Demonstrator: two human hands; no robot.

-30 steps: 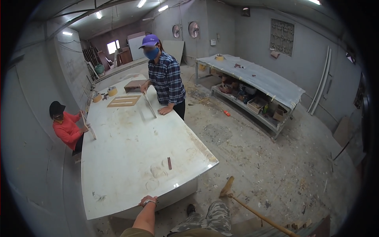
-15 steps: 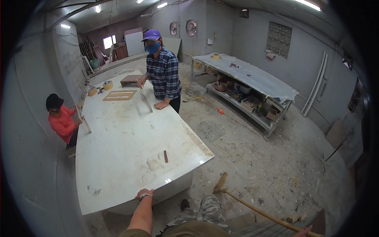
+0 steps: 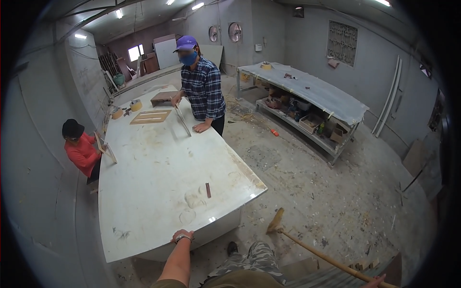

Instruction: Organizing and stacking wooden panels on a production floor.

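My left hand (image 3: 183, 235), with a metal-banded watch at the wrist, is closed over the near edge of a long white-topped table (image 3: 144, 192). A small dark red strip (image 3: 208, 190) lies on the tabletop beyond that hand. At the lower right, my right hand (image 3: 376, 281) is wrapped round the long wooden handle of a broom (image 3: 317, 253). The picture's lower edge cuts off part of this hand. The broom's yellowish head (image 3: 275, 221) touches the floor to the right of the table, ahead of my feet.
Two people, one in a plaid shirt (image 3: 204, 91) and one in red (image 3: 82, 156), hold thin frames at the table. A slatted wooden panel (image 3: 150, 116) and tape rolls (image 3: 136, 104) lie farther along. A sheet-covered workbench (image 3: 307, 91) stands right. Debris litters the floor (image 3: 307, 192).
The view has shifted slightly, so the scene sits a little farther right. My left hand stays on the table edge and my right hand stays on the broom.
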